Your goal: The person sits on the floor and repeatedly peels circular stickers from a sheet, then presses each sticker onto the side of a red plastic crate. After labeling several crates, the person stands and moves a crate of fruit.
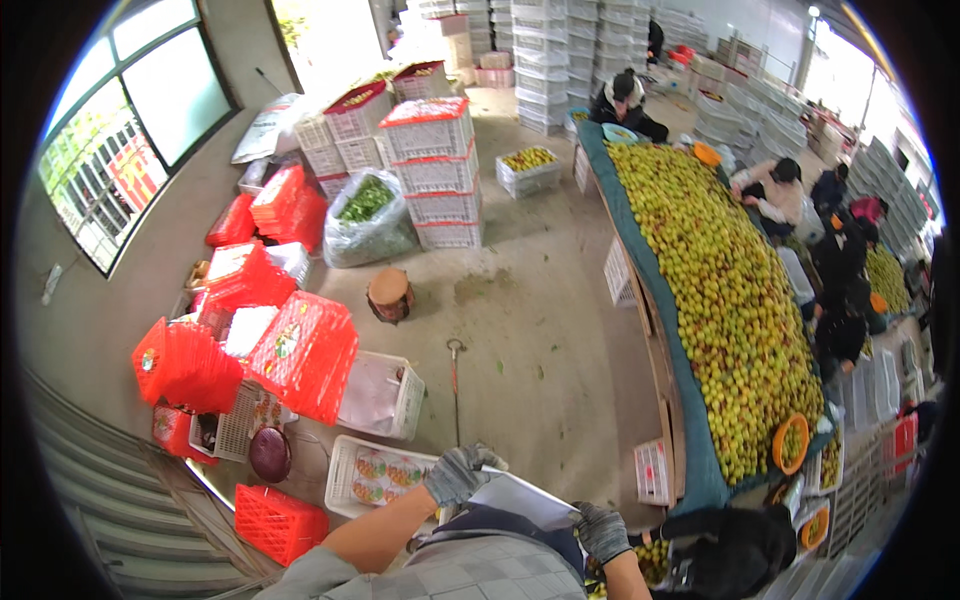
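Observation:
In front of my body, a flat white sheet (525, 499) spans the gap between my two hands; whether it is paper, foam or film I cannot tell. My left hand (463, 475), in a grey knit glove, grips its left end. At the right end my right hand (602, 532), gloved the same way, has its fingers closed on the edge. Just beyond my left hand sits a white plastic crate (341, 474) holding printed round labels or sheets (386, 474). A thin metal hook rod (455, 390) extends over the floor past that hand.
A long table with green cloth (701, 480) bears heaped yellow-green fruit (712, 292), with people seated along its far side. A person in black (727, 551) bends close at my right. Red plastic lids (304, 356), stacked crates (439, 176) and a stump-like stool (390, 292) stand leftward.

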Available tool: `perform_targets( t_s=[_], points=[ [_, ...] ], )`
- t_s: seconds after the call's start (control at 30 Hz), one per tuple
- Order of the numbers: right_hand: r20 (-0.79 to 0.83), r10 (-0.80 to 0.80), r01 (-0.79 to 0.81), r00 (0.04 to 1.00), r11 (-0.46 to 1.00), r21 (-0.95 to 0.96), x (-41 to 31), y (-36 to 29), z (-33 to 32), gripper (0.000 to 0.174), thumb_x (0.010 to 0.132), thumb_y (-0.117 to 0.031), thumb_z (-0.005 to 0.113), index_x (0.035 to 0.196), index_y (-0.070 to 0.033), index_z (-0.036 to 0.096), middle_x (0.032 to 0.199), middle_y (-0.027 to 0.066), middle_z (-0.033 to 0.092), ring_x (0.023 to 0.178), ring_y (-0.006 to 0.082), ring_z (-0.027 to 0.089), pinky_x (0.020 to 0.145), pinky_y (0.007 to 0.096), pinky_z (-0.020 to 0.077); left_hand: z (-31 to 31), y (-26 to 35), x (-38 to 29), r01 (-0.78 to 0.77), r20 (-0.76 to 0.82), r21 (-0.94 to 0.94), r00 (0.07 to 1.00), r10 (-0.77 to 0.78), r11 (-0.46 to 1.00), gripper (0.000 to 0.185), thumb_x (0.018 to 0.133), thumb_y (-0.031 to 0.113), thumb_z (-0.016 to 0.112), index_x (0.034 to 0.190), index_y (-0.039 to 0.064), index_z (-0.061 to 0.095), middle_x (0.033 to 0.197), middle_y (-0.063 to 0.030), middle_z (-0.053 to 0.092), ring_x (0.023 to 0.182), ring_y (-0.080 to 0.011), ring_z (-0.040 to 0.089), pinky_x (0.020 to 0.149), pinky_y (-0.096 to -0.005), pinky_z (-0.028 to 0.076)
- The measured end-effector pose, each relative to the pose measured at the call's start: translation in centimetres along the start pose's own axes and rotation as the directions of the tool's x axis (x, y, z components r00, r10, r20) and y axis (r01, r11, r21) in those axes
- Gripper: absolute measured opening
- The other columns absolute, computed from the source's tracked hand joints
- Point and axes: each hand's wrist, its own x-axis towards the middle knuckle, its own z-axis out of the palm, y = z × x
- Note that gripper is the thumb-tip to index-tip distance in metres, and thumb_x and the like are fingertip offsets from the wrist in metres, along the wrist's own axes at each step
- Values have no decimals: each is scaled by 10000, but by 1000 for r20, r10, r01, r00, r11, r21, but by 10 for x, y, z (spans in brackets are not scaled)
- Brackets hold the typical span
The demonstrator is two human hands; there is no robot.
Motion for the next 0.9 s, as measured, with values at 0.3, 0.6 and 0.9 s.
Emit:
perform_targets(
  t_s=[0.3, 0.6, 0.9],
  points=[
    [-1, -210, 184, 978, 853, 489, 201, 48, -81, 541, 954, -406, 708, 1387, -101, 600, 1222, 148, 706, 1113, 311, 678, 963, 400, 532, -71, -35, 87, 261, -339, -416, 844, -415, 871, 164, 843, 119, 856, 977, 82, 770, 923, -41, 786, 837, -122, 716, 781, -303, 586],
    [282, -55, -160, 958, 713, 682, 429, -59, -150, 555, 910, -359, 818, 1294, 8, 657, 1202, 94, 723, 1091, 204, 644, 960, 379, 510, -141, -89, 306, 315, -312, -309, 858, -409, 897, 322, 857, 278, 837, 1088, 68, 760, 913, -80, 761, 852, -149, 695, 790, -327, 560],
    [277, -104, -54, 955, 858, 510, 631, -163, -184, 436, 976, -301, 739, 1214, 58, 669, 1062, 112, 735, 936, 204, 648, 859, 383, 533, -232, -163, 401, 213, -285, -674, 808, -516, 707, 440, 915, 354, 764, 1196, 18, 712, 1024, -151, 769, 906, -185, 689, 851, -360, 546]
  ],
)
